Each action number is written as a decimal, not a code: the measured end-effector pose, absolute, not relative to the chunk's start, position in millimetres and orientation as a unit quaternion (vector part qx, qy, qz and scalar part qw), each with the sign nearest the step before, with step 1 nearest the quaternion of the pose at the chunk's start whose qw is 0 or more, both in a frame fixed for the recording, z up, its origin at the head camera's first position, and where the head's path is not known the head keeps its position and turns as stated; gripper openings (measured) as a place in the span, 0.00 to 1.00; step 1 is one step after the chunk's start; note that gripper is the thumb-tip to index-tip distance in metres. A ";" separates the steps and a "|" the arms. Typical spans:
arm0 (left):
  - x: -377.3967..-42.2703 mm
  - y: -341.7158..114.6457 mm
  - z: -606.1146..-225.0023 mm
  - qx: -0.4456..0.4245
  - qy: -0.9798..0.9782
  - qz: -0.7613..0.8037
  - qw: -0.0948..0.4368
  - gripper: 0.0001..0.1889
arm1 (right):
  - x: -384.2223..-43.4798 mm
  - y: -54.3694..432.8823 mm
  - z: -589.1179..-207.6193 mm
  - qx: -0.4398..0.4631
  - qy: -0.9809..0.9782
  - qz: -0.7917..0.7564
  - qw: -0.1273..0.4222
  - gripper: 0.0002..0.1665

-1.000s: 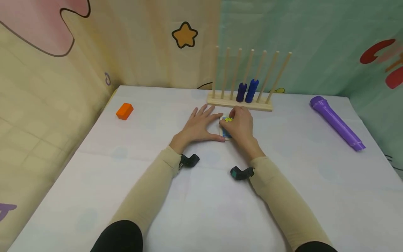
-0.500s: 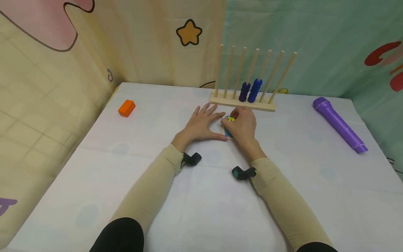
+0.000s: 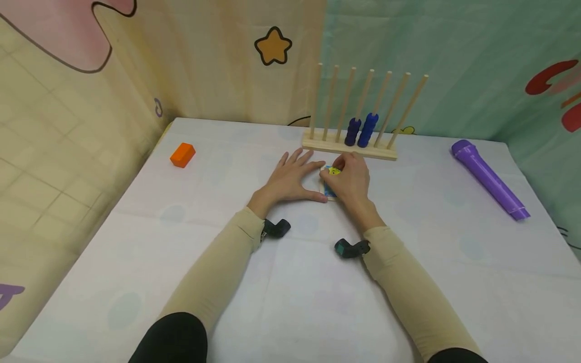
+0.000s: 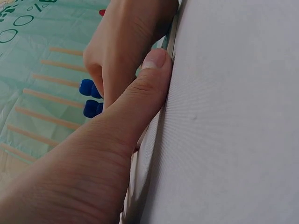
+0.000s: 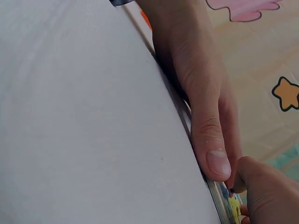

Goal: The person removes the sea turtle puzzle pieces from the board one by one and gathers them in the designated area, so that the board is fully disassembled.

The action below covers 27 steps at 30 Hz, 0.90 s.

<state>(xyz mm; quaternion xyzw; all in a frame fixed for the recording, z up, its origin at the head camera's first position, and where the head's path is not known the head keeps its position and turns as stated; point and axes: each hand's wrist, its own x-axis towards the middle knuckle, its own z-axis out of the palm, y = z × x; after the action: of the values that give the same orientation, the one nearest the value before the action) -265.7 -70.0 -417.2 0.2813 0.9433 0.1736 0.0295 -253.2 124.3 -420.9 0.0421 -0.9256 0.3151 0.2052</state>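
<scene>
A small, flat, wood-edged picture puzzle (image 3: 329,191), blue with a yellow figure (image 3: 334,171), lies between the hands in the head view. My left hand (image 3: 287,182) is spread flat on its left side, thumb and forefinger touching the puzzle's edges. Over the top, my right hand (image 3: 352,177) has its fingers curled, pinching at a piece by the yellow part; the palm covers the right side. In the right wrist view the right fingertips (image 5: 240,184) meet beside a tiny dark spot above the yellow area (image 5: 235,205). What exactly they pinch is mostly hidden.
Just behind the hands stands a wooden peg rack (image 3: 349,149) with dark blue beads (image 3: 352,132) and brighter blue beads (image 3: 367,130) on two pegs. An orange block (image 3: 183,155) lies at the far left, a purple tube (image 3: 490,179) at the right. Patterned curtains border the white table (image 3: 290,302).
The camera view has shifted slightly, moving the whole scene a little rightward. Both hands keep nearly the same place and pose at the puzzle.
</scene>
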 end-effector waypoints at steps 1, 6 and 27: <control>-265.8 -70.1 -417.1 0.282 0.943 0.174 0.030 0.54 | -253.6 124.7 -421.3 0.041 -0.925 0.319 0.202 0.18; -266.4 -69.7 -416.3 0.280 0.945 0.164 0.039 0.54 | -254.9 128.5 -424.4 0.048 -0.911 0.361 0.195 0.15; -263.8 -69.2 -413.3 0.277 0.946 0.162 0.039 0.55 | -256.4 159.7 -418.4 0.100 -0.825 0.540 0.131 0.12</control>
<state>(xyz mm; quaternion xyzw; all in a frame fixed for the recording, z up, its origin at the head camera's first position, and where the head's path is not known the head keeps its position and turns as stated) -263.8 -69.2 -413.3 0.2767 0.9464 0.1621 0.0392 -256.4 159.7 -418.4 0.1003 -0.8251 0.5403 0.1314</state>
